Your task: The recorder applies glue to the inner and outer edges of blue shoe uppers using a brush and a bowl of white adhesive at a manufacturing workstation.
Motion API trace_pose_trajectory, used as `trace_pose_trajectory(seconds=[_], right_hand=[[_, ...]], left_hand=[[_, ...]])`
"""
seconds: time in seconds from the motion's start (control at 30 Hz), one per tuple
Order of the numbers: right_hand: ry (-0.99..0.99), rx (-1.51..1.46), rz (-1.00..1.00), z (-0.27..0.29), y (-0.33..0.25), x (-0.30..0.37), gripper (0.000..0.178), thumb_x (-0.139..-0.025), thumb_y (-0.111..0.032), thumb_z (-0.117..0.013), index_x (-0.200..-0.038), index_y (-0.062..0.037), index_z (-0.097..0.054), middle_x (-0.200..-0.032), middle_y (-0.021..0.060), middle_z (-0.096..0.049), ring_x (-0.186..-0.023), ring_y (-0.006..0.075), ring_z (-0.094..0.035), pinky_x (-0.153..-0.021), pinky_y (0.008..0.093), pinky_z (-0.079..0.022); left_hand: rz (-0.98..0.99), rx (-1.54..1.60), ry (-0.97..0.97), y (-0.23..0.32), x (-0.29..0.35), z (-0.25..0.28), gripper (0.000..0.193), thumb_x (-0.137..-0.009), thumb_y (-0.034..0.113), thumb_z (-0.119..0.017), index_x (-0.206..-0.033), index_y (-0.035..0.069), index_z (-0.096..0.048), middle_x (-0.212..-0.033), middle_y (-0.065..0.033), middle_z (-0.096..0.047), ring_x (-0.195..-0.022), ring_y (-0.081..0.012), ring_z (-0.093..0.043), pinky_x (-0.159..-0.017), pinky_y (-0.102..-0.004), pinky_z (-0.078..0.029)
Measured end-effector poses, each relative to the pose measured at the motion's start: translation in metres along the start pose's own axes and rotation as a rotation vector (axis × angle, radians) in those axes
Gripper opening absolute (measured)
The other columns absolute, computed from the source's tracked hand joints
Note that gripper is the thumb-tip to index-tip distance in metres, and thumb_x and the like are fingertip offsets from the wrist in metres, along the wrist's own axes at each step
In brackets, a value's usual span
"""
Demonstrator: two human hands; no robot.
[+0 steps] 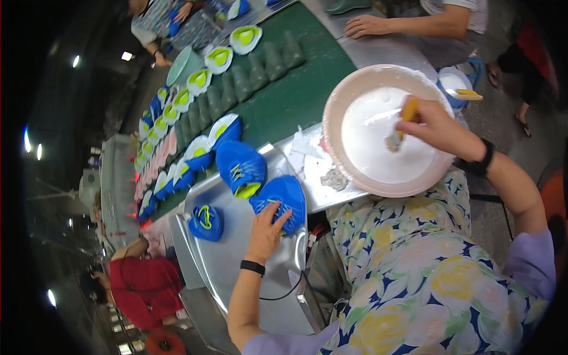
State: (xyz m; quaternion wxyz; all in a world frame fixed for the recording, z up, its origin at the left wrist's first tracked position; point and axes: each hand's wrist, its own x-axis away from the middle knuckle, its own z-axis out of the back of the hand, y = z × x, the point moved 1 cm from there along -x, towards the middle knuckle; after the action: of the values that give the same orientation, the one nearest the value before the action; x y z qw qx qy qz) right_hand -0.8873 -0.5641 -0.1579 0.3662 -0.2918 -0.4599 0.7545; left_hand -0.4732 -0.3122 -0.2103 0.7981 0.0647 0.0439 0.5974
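In my right hand [435, 125] is a brush [395, 139] with a yellow handle, its head over the white liquid [373, 127] in a wide pale pink basin [339, 94]. My fingers are wrapped round the handle. My left hand [266, 228] lies on a blue shoe upper [296, 198] with light lacing, fingers spread across it. Touching that one is a second blue upper [239, 165] with a yellow-green collar. A third blue upper [206, 223] stands apart, to the left on the metal tray [236, 260].
A green conveyor belt [278, 97] runs beyond the tray, carrying rows of dark shoe lasts [241, 84], pink pieces and blue uppers with white and yellow-green soles. A small bucket [452, 80] with a yellow-handled brush stands right of the basin. Other people work around the belt.
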Motion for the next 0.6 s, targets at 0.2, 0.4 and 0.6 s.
trace_pose_trajectory(seconds=[0.2,0.4,0.6], right_hand=[[-0.495,0.093,0.106,-0.054,0.001,-0.02,0.02,-0.088,-0.018,-0.071,-0.095,-0.0017,-0.061,-0.073,0.0131,-0.064,-0.068,0.0241,-0.064,-0.066,0.0323,-0.05],[-0.258,0.363,0.36,-0.006,-0.002,-0.021,0.022,-0.085,-0.016,-0.069,-0.093,-0.0016,-0.055,-0.085,0.0202,-0.064,-0.083,0.0413,-0.063,-0.073,0.0476,-0.048],[-0.085,0.281,0.291,0.038,-0.017,-0.027,0.018,-0.088,-0.018,-0.071,-0.09,-0.0048,-0.059,-0.08,0.0117,-0.065,-0.072,0.0263,-0.063,-0.065,0.0337,-0.048]], left_hand=[[0.44,0.271,0.092,-0.016,-0.031,0.001,0.053,-0.072,-0.005,-0.066,-0.12,0.015,-0.064,-0.127,-0.0122,-0.061,-0.112,-0.0353,-0.062,-0.089,-0.0467,-0.05],[0.776,1.516,0.417,-0.036,-0.014,0.055,0.044,-0.095,0.015,-0.058,-0.138,0.009,-0.049,-0.13,-0.0116,-0.061,-0.117,-0.0285,-0.061,-0.099,-0.0416,-0.051],[0.576,1.552,0.152,-0.004,-0.081,0.076,0.043,-0.096,0.015,-0.058,-0.137,0.008,-0.049,-0.129,-0.0112,-0.061,-0.116,-0.0278,-0.062,-0.098,-0.0411,-0.052]])
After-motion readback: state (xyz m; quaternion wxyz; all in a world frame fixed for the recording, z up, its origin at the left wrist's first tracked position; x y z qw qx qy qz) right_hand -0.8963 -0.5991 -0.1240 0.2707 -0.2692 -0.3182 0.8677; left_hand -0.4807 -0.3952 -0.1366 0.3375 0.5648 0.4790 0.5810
